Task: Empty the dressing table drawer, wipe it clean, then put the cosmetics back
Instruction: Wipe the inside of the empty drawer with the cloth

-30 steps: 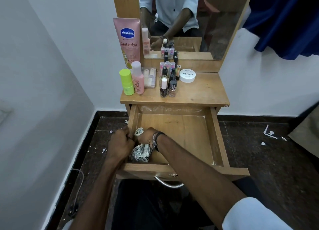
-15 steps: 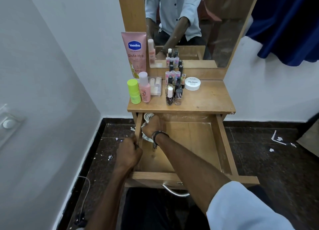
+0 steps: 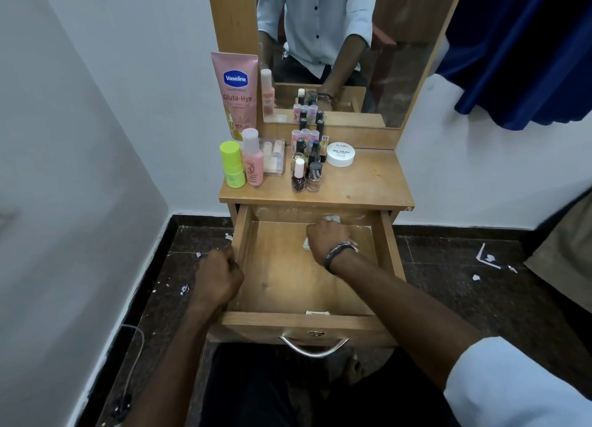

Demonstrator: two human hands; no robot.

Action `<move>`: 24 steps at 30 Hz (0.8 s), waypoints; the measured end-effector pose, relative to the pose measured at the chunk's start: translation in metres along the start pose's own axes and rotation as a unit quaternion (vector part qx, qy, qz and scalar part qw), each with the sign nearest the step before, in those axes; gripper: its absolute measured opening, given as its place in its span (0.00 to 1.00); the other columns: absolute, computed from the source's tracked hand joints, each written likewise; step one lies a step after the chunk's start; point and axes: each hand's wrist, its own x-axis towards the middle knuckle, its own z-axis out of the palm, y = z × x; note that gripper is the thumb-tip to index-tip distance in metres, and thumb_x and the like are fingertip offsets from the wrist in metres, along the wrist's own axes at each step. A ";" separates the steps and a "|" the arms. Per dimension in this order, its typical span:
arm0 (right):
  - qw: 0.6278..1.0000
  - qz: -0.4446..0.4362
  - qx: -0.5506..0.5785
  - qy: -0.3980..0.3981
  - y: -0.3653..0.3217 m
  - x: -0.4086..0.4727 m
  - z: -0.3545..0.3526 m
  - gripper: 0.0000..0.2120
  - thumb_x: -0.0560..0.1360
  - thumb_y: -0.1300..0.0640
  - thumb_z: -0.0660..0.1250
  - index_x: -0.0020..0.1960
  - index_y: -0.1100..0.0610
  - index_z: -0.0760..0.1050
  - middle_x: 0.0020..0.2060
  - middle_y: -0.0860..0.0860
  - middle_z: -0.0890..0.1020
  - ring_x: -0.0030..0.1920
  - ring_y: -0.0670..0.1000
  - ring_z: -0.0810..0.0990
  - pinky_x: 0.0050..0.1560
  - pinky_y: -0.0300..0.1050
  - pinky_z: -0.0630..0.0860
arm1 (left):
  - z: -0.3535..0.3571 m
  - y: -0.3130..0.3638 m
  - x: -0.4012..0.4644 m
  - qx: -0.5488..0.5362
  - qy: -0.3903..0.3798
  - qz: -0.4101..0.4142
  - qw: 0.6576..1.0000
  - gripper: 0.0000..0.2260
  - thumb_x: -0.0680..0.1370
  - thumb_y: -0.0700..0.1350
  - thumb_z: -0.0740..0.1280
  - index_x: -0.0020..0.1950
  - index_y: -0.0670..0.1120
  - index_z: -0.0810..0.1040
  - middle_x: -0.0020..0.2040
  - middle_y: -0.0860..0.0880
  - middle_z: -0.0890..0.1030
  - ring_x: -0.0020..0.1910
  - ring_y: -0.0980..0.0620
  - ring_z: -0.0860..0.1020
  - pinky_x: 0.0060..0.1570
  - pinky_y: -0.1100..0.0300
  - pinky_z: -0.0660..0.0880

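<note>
- I see my right hand with fingers curled tight round a crumpled cloth, only a pale scrap of it showing past the knuckles and another at the heel of the hand
- The cloth sits at the far end of the drawer, pressed where floor meets back wall, a little right of centre
- My left hand is fisted over the drawer's left wall near the front, and I judge it is steadying the drawer; I cannot tell what the fingers clasp beneath
- From the cloth, the unwiped floor runs toward me along the drawer's long axis, so I judge the next stroke pulls back toward the handle
- The cosmetics stand on the table top, beyond the right hand and nearer to it than to the left
- No cosmetics lie in the drawer, so refilling is not yet due
</note>
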 end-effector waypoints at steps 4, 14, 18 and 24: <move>0.997 0.069 0.006 -0.030 0.033 -0.007 0.004 0.10 0.78 0.61 0.63 0.56 0.59 0.80 0.51 0.57 0.82 0.51 0.58 0.81 0.50 0.52 0.78 | -0.001 0.000 -0.001 0.001 0.003 -0.004 1.000 0.07 0.73 0.32 0.61 0.37 0.38 0.76 0.34 0.40 0.80 0.36 0.39 0.79 0.40 0.48 0.77; 0.997 0.031 0.020 -0.074 0.046 -0.023 0.001 0.12 0.77 0.55 0.64 0.58 0.58 0.78 0.55 0.57 0.82 0.55 0.59 0.80 0.56 0.52 0.76 | -0.003 0.004 -0.003 0.001 0.004 0.004 1.000 0.09 0.74 0.31 0.60 0.35 0.38 0.73 0.33 0.40 0.78 0.34 0.40 0.77 0.36 0.51 0.74; 0.985 -0.004 0.014 -0.173 0.031 -0.049 0.001 0.13 0.72 0.56 0.72 0.56 0.58 0.79 0.53 0.56 0.82 0.54 0.57 0.81 0.52 0.51 0.78 | -0.002 0.006 -0.004 0.008 0.009 0.003 1.000 0.09 0.74 0.30 0.61 0.34 0.38 0.73 0.33 0.40 0.78 0.34 0.40 0.77 0.35 0.53 0.71; 0.948 -0.079 -0.002 -0.309 0.024 -0.062 -0.019 0.15 0.74 0.62 0.68 0.31 0.59 0.67 0.30 0.53 0.71 0.34 0.52 0.73 0.43 0.45 0.71 | -0.002 0.005 -0.003 0.001 0.010 -0.007 1.000 0.08 0.74 0.30 0.61 0.35 0.36 0.73 0.32 0.40 0.78 0.34 0.40 0.77 0.36 0.50 0.74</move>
